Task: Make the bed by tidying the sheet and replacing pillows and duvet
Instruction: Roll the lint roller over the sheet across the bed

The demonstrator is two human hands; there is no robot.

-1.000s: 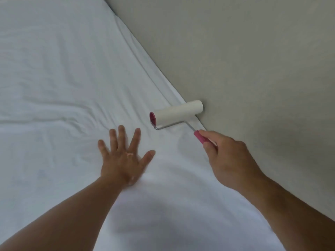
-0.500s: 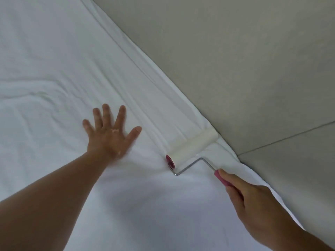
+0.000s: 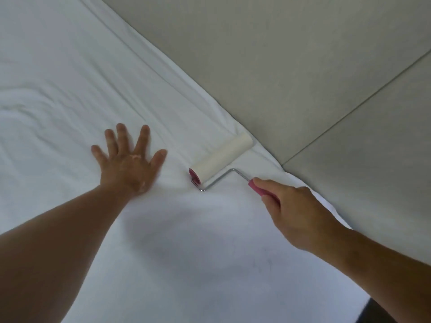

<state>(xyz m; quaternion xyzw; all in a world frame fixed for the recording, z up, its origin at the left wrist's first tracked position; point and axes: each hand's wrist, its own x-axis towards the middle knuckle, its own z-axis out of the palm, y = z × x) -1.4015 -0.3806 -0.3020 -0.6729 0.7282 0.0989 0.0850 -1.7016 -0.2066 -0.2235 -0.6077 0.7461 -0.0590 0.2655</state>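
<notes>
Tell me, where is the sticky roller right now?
In the head view, the lint roller lies on the white sheet right of centre, near the wall, between the flat left hand and the right hand gripping its pink handle.

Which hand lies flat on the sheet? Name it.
The left hand, fingers spread flat on the sheet; the right hand instead grips the roller by its pink handle.

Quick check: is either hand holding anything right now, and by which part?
The right hand grips the lint roller by its pink handle. The left hand holds nothing; it lies flat on the sheet.
</notes>
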